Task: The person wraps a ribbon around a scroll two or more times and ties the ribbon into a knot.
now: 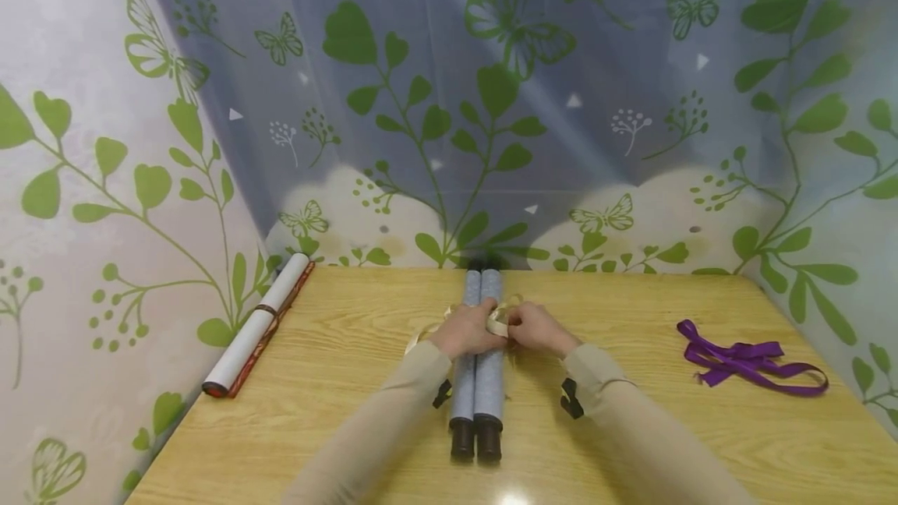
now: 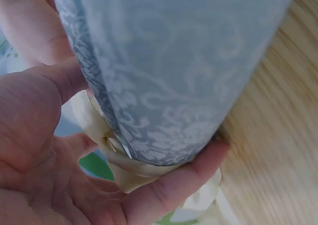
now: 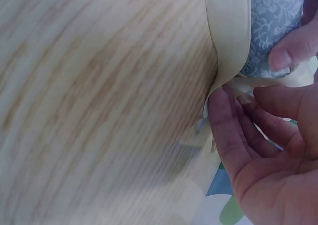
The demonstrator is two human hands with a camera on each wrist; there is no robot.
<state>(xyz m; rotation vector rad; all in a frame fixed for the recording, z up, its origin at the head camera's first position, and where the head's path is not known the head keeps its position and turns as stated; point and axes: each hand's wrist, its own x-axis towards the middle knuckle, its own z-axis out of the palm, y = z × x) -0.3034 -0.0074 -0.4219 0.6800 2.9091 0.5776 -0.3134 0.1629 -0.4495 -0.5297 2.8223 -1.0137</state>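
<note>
Two light blue scrolls (image 1: 490,380) with dark end knobs lie side by side on the table, pointing away from me. Pale flower patterns cover their cloth in the left wrist view. My left hand (image 1: 468,330) lies across both and grips them near the middle, its fingers (image 2: 174,190) curled at the scroll's side. A cream ribbon (image 3: 229,31) passes round the scrolls, with loops on top partly hidden by the hands. Just to the right, my right hand (image 1: 539,330) pinches the ribbon between thumb and fingers, close to the table surface.
At the table's left edge lies a white scroll (image 1: 242,349) tied with a dark band, a red strip along its side. A crumpled purple ribbon (image 1: 744,361) is on the right. Leaf-printed cloth (image 1: 435,201) hangs behind the wooden table (image 1: 337,341).
</note>
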